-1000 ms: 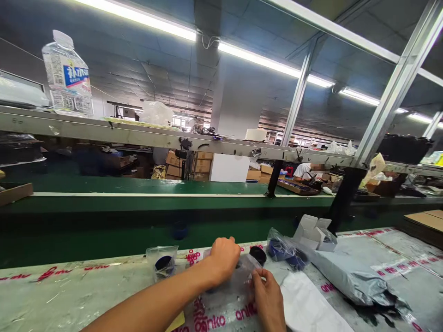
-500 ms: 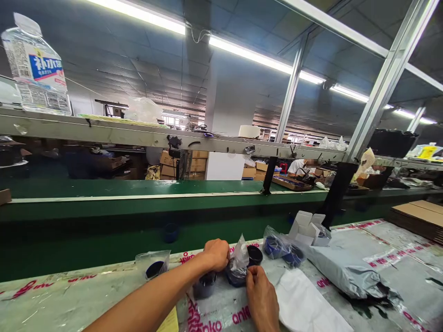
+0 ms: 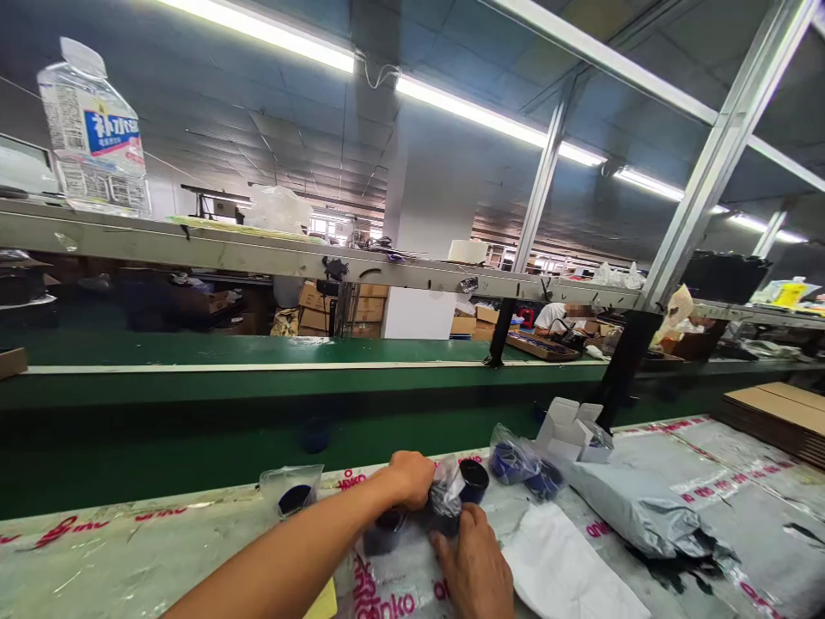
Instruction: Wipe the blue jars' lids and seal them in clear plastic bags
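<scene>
A dark cup (image 3: pixel 444 518) in a clear plastic bag (image 3: pixel 448 474) stands on the bench between my hands. My left hand (image 3: pixel 412 480) is closed at its left side, gripping the bag, fingertips mostly hidden. On the near right side, my right hand (image 3: pixel 477 563) holds the cup's lower part between thumb and fingers. An unbagged dark cup (image 3: pixel 474 481) stands just behind on the right. Under my left forearm, another dark cup (image 3: pixel 384 533) is partly covered. Farther left sits a dark cup in a bag (image 3: pixel 295 499). Two blue cups in bags (image 3: pixel 509 464) lie to the right.
A white sheet (image 3: pixel 571 559) lies right of my right hand. Beyond it are a grey plastic package (image 3: pixel 638 507), an open white box (image 3: pixel 571 430) and stacked cardboard (image 3: pixel 779 421). A green conveyor (image 3: pixel 193 438) runs behind the bench, beneath a shelf with a bottle (image 3: pixel 96 137).
My right hand has shifted slightly left and closed around the cup's lower side. The bag's upright top is now pressed lower. The camera view has shifted slightly.
</scene>
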The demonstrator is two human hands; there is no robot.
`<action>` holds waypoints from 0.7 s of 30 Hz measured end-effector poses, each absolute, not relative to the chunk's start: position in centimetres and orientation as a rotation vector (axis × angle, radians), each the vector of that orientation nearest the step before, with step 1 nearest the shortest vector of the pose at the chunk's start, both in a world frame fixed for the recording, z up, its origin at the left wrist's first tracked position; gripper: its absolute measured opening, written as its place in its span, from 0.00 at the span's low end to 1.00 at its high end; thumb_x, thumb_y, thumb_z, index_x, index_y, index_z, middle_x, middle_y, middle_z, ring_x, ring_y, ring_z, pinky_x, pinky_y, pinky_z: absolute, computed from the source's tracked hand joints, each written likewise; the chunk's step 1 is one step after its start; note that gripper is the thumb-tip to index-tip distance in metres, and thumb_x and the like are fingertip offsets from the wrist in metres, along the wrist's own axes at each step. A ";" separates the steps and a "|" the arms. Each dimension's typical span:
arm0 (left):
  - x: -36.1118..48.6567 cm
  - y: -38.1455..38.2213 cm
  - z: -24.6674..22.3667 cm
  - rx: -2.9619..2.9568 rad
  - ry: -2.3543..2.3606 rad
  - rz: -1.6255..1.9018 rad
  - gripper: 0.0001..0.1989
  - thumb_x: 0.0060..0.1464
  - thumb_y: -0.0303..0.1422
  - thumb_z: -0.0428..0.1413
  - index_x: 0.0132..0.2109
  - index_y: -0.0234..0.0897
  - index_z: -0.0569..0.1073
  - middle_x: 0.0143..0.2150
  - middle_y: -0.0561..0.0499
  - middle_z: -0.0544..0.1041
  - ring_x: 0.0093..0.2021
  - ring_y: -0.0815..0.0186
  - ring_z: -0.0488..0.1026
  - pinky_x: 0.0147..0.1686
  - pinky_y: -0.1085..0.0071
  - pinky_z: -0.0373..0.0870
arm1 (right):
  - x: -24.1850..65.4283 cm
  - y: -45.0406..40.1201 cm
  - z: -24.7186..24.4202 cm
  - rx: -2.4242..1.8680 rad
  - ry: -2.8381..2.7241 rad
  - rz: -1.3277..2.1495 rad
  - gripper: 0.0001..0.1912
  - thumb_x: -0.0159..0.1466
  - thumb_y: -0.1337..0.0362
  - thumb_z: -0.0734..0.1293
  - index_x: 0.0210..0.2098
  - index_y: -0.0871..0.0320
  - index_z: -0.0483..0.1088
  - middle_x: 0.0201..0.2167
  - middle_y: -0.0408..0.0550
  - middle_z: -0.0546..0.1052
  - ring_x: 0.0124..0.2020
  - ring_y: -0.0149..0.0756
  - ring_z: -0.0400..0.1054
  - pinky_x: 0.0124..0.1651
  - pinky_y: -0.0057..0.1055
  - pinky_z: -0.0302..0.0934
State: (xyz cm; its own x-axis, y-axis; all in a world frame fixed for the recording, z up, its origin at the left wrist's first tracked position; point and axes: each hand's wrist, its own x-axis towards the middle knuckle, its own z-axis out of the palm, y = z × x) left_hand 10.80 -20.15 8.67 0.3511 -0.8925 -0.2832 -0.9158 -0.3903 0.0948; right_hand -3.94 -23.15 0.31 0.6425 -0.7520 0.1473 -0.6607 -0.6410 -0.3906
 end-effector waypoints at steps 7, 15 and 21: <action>12.9 -19.8 10.3 -2.506 1.640 0.823 0.15 0.63 0.42 0.59 0.36 0.33 0.76 0.33 0.53 0.78 0.35 0.65 0.77 0.38 0.66 0.77 | -4.0 -24.1 2.6 -2.405 1.202 -0.487 0.25 0.77 0.53 0.51 0.36 0.55 0.74 0.39 0.56 0.81 0.46 0.53 0.76 0.45 0.40 0.66; 13.4 -19.3 9.9 -2.609 1.803 0.931 0.21 0.68 0.46 0.51 0.37 0.33 0.76 0.35 0.51 0.78 0.37 0.64 0.77 0.44 0.63 0.74 | -3.5 -24.5 3.9 -2.511 1.203 -0.451 0.25 0.78 0.61 0.51 0.35 0.58 0.75 0.38 0.60 0.82 0.45 0.57 0.77 0.41 0.41 0.64; 12.9 -18.3 9.4 -2.640 1.872 0.836 0.24 0.64 0.50 0.53 0.30 0.34 0.76 0.27 0.53 0.77 0.33 0.64 0.76 0.39 0.65 0.73 | -3.9 -24.8 5.2 -2.682 1.233 -0.482 0.16 0.76 0.62 0.57 0.38 0.60 0.73 0.36 0.60 0.82 0.41 0.57 0.77 0.37 0.39 0.62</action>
